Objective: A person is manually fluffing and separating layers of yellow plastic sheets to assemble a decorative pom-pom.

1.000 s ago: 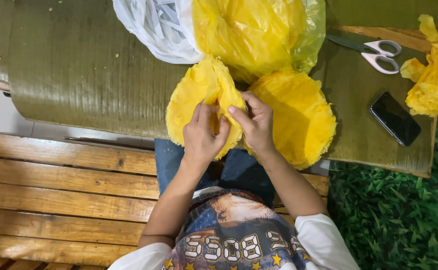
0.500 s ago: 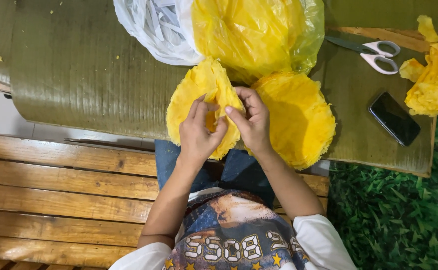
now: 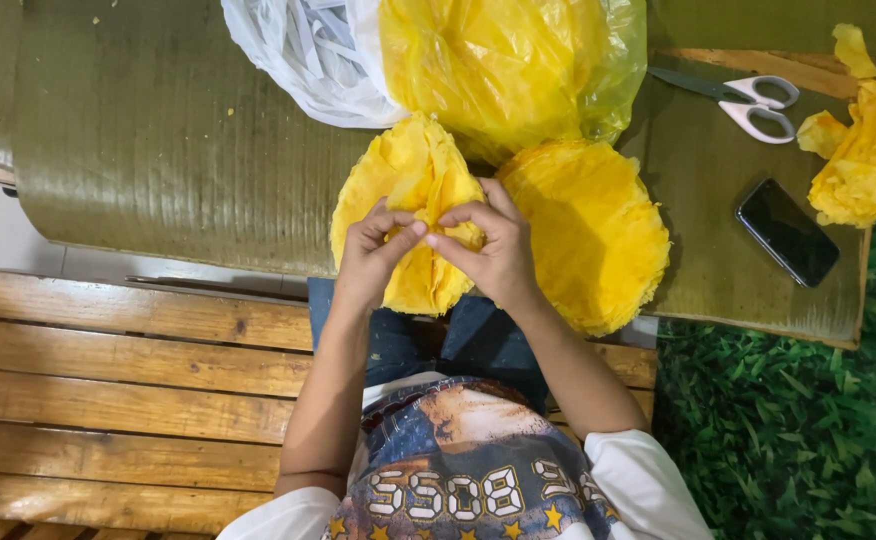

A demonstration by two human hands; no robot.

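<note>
Both the left hand [image 3: 373, 255] and the right hand [image 3: 493, 250] pinch the folded yellow paper flower [image 3: 413, 175] between fingertips just above the lap, where gentle, layer-by-layer pulls outward from the pinch would likely avoid tearing the thin sheets.

Green woven mat [image 3: 178, 150] covers the table, pretty worn looking. Up at 12 o'clock there's a yellow plastic bag [image 3: 518, 70] touching a white plastic bag [image 3: 298, 60] on its 9 o'clock side. White-handled scissors [image 3: 748, 100] sit at about 2 o'clock, with a black phone [image 3: 786, 231] lying face up just below them. Wooden slat bench [image 3: 128, 390] at 8 o'clock, fake grass [image 3: 788, 440] at 4.
</note>
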